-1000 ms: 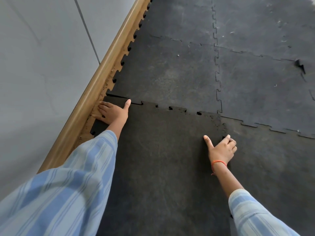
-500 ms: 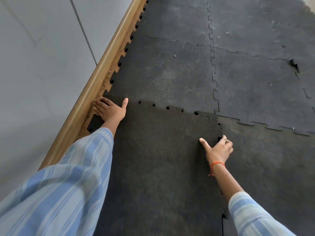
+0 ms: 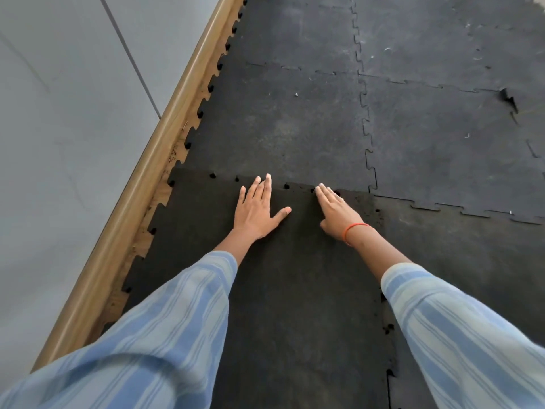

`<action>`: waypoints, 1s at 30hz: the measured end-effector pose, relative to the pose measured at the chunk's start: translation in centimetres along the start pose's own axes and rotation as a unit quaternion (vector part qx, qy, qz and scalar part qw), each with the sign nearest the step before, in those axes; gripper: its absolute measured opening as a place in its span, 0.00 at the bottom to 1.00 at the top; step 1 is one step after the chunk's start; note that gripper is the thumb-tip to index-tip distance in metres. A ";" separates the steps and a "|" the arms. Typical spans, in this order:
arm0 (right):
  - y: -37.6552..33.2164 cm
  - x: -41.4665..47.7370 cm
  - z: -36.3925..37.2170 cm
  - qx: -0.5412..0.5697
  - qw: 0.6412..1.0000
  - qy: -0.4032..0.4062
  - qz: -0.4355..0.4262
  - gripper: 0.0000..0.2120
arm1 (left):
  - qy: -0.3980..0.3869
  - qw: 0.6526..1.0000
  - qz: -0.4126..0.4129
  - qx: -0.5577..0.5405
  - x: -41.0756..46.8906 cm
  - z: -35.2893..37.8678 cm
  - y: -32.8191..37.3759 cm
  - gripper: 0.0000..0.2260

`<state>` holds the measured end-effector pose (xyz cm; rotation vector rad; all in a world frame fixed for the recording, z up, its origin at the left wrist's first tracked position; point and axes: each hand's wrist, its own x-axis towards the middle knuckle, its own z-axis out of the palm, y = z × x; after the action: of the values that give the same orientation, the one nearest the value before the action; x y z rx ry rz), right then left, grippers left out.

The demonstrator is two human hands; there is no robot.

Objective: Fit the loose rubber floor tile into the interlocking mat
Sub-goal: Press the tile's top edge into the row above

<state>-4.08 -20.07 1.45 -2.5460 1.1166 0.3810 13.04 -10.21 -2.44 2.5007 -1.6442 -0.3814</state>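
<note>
The loose black rubber tile lies in the gap beside the wall, its far toothed edge meeting the interlocking mat. Small dark gaps show along that seam. My left hand lies flat, palm down, on the tile near the far edge, fingers spread. My right hand, with an orange band at the wrist, also rests flat on the tile, fingertips at the seam. Both hands press on the surface and hold nothing.
A wooden skirting strip runs diagonally along the grey wall on the left. Bare wooden floor shows between the tile's left teeth and the skirting. Laid mat tiles fill the right and far side, one with a small torn spot.
My left hand left the tile's far left corner by the skirting and my right hand left the right edge; both came to the middle of the far seam, flat.
</note>
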 end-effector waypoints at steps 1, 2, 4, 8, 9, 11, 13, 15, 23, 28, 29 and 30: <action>-0.4 0.5 -0.2 -0.017 1.000 -0.011 -0.019 0.39 | 0.012 1.000 0.001 0.001 -0.2 -0.1 -0.3 0.43; -0.8 0.8 -0.3 -0.033 0.999 -0.023 -0.033 0.40 | 0.020 1.000 -0.003 0.004 -0.4 -0.1 -0.7 0.44; -1.6 1.3 -0.2 -0.052 0.997 -0.040 -0.032 0.41 | 0.015 0.999 -0.022 0.029 -0.6 0.0 -1.4 0.45; -2.2 1.9 -0.6 -0.064 0.996 -0.061 -0.011 0.43 | -0.034 0.997 -0.041 0.059 0.1 -0.4 -1.8 0.47; -2.3 2.1 -0.8 -0.067 0.995 -0.072 -0.007 0.43 | -0.045 0.996 -0.039 0.067 0.5 -0.8 -1.8 0.48; -2.9 2.3 -1.0 -0.072 0.993 -0.089 0.001 0.43 | -0.063 0.994 -0.033 0.080 1.1 -1.6 -1.9 0.50; -3.5 2.1 -0.8 -0.073 0.993 -0.090 0.009 0.43 | -0.075 0.993 -0.028 0.087 1.2 -1.9 -2.0 0.50; -3.8 1.8 -0.4 -0.068 0.994 -0.085 0.018 0.43 | -0.069 0.993 -0.025 0.090 0.7 -1.5 -1.9 0.48; -4.9 2.4 0.9 -0.155 0.983 -0.087 0.046 0.35 | -0.110 0.988 -0.013 0.111 0.9 -1.3 -2.4 0.47; -5.7 2.5 -0.1 -0.198 0.973 -0.108 0.058 0.37 | -0.145 0.983 -0.009 0.111 1.2 -2.0 -2.0 0.47; -5.6 2.3 -0.1 -0.195 0.974 -0.106 0.052 0.37 | -0.151 0.983 -0.005 0.104 1.2 -2.1 -2.3 0.47; -5.4 2.1 -0.1 -0.187 0.975 -0.106 0.048 0.37 | -0.152 0.984 -0.008 0.095 1.0 -2.2 -2.9 0.48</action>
<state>1.35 -18.02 1.80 -2.6836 1.1801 0.9469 16.61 -10.04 -1.19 2.7047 -1.8493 -0.6686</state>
